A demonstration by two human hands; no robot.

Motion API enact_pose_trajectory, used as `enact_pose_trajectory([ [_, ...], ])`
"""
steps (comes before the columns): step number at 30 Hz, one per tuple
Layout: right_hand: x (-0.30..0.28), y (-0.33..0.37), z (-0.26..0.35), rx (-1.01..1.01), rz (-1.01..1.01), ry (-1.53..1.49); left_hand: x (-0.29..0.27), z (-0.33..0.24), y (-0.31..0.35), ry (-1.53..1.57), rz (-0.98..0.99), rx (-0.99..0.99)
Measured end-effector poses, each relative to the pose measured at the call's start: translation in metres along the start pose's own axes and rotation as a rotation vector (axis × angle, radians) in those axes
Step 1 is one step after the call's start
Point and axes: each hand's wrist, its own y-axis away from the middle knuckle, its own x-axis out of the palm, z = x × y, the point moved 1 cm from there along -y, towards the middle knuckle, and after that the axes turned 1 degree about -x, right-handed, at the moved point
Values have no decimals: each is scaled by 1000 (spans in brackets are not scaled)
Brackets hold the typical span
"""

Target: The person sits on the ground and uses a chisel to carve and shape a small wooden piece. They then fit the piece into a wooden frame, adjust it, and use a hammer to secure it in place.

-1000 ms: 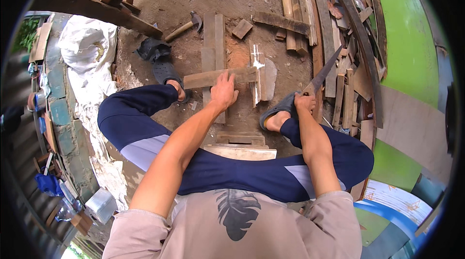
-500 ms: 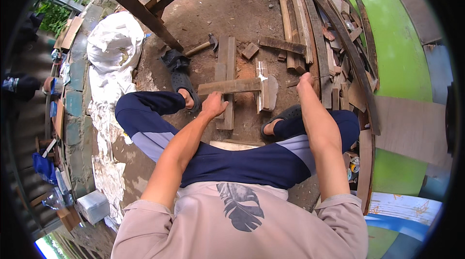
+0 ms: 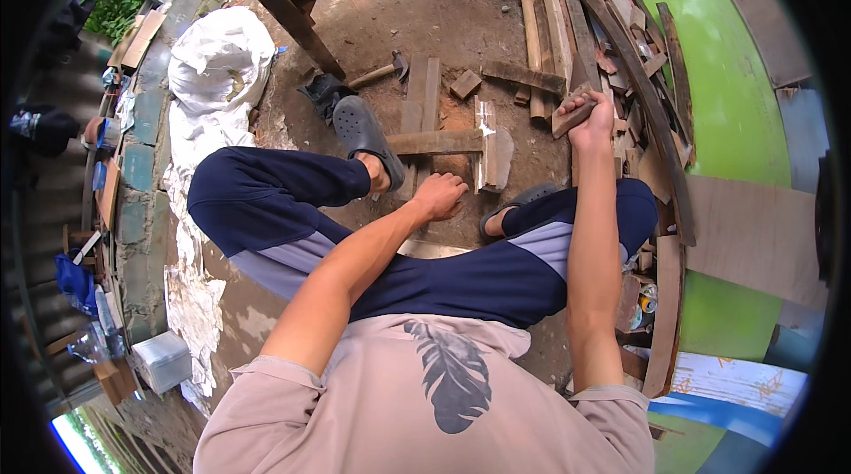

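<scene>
My left hand [image 3: 441, 196] is above the ground near my lap, fingers loosely bent and apart, nothing seen in it. Just beyond it a wooden plank [image 3: 443, 142] lies crosswise over two parallel timbers [image 3: 425, 97]. Its right end meets a short white-marked board [image 3: 485, 150], which lies beside a flat grey slab [image 3: 502, 159]. My left shoe [image 3: 365, 133] is at the plank's left end. Raised at the right, my right hand [image 3: 592, 119] is closed around a brown, flat, wooden-looking piece [image 3: 567, 122]; its exact kind cannot be told.
A hammer [image 3: 377, 75] lies beyond my left shoe, near a wooden frame's leg [image 3: 319, 50]. A small wood block [image 3: 464, 84] and a short dark board [image 3: 523, 77] lie ahead. Scrap timber [image 3: 550, 26] is heaped at the right. A white sack [image 3: 217, 66] sits at the left.
My left hand has left the plank and moved right and nearer. My right hand has risen with the brown piece, turning it. My left foot has shifted right, to the plank's left end.
</scene>
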Motion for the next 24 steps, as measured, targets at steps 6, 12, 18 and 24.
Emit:
enact_pose_trajectory([
  [6, 16, 70, -24, -105, -49, 309, -19, 35, -36, 44, -214, -132],
  [12, -13, 104, -80, -91, -100, 626, -16, 85, -87, -118, 27, -327],
  [18, 2, 139, -123, -93, -146, 1077, 15, 105, -118, 114, 114, -470],
  [24, -12, 155, -155, -80, -159, 1084, 31, 95, -120, 227, 30, -514],
])
